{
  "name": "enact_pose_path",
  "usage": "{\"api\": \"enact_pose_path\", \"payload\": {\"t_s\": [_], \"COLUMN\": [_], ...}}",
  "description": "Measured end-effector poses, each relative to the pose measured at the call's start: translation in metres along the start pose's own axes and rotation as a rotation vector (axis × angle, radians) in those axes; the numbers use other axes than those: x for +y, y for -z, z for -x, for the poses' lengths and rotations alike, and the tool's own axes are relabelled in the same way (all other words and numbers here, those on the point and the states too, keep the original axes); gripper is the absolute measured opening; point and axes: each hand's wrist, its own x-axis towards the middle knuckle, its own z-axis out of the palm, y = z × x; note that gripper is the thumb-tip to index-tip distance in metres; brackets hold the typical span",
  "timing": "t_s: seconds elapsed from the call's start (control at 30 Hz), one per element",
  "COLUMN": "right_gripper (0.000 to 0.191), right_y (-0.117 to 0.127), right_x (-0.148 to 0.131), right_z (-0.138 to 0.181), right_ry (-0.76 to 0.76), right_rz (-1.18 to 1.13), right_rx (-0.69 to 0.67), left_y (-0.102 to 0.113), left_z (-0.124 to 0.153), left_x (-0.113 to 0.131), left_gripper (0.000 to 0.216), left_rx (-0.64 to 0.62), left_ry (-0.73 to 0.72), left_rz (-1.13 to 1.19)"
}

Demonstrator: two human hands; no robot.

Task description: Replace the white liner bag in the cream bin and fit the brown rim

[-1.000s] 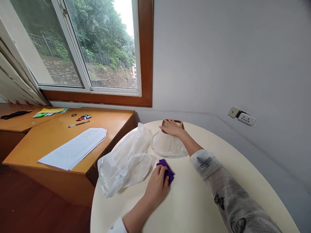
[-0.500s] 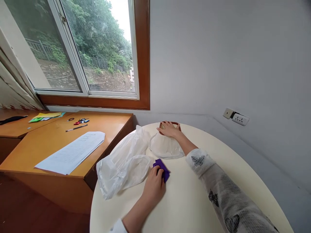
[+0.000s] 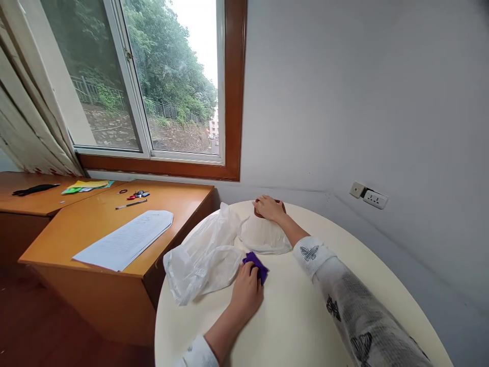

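Note:
My left hand (image 3: 247, 292) presses a small purple cloth (image 3: 258, 265) flat on the cream round table (image 3: 301, 326), fingers curled over it. My right hand (image 3: 269, 208) reaches far across and rests on a reddish-brown round object (image 3: 280, 206) at the table's back edge; most of that object is hidden under the hand. A white plastic bag (image 3: 265, 237) lies just below the right hand. A larger crumpled white plastic bag (image 3: 204, 255) lies left of the purple cloth, touching it.
An orange wooden desk (image 3: 95, 229) stands left of the table with a white paper (image 3: 126, 239), a pen (image 3: 131, 205), keys and coloured sheets. A window (image 3: 153, 86) is behind it. A wall socket (image 3: 375, 199) sits at right.
The view has shifted slightly, so everything sits a bit further right. My left hand has slid the purple cloth a little toward the large bag. My right hand stays on the brown object.

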Motion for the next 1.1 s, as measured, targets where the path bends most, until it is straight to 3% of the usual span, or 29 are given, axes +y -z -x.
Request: {"api": "enact_pose_path", "payload": {"t_s": [0.13,0.23,0.43,0.57,0.67,0.8,0.9,1.03,1.1], "right_gripper": [0.042,0.036,0.026,0.022,0.020,0.022,0.024,0.033,0.021], "right_y": [0.014,0.022,0.005,-0.013,-0.019,-0.026,-0.040,-0.071,-0.087], "right_x": [-0.005,0.001,0.042,0.071,0.080,0.069,0.048,0.022,0.015], "right_z": [0.022,0.058,0.170,0.238,0.267,0.264,0.239,0.199,0.184], "right_ry": [0.054,0.121,0.243,0.212,0.155,0.087,0.040,-0.089,-0.116], "right_rz": [-0.034,-0.051,-0.096,-0.105,-0.127,-0.231,-0.387,-0.665,-0.735], "right_rx": [0.207,0.277,0.321,0.258,0.213,0.136,0.056,0.065,0.061], "left_y": [0.000,0.007,0.019,0.021,0.024,0.028,0.028,0.026,0.025], "left_z": [0.000,-0.002,0.005,0.019,0.025,0.021,0.018,0.020,0.022], "left_x": [0.000,0.006,0.023,0.032,0.033,0.025,0.019,0.018,0.019], "left_gripper": [0.027,0.028,0.023,0.020,0.020,0.023,0.025,0.022,0.022], "left_rx": [0.047,0.065,0.015,-0.077,-0.095,-0.059,-0.072,-0.117,-0.116], "left_ry": [-0.056,-0.090,-0.147,-0.173,-0.159,-0.067,-0.018,0.002,0.017], "left_rz": [-0.042,-0.019,0.089,0.115,0.117,0.086,0.064,0.052,0.038]}}
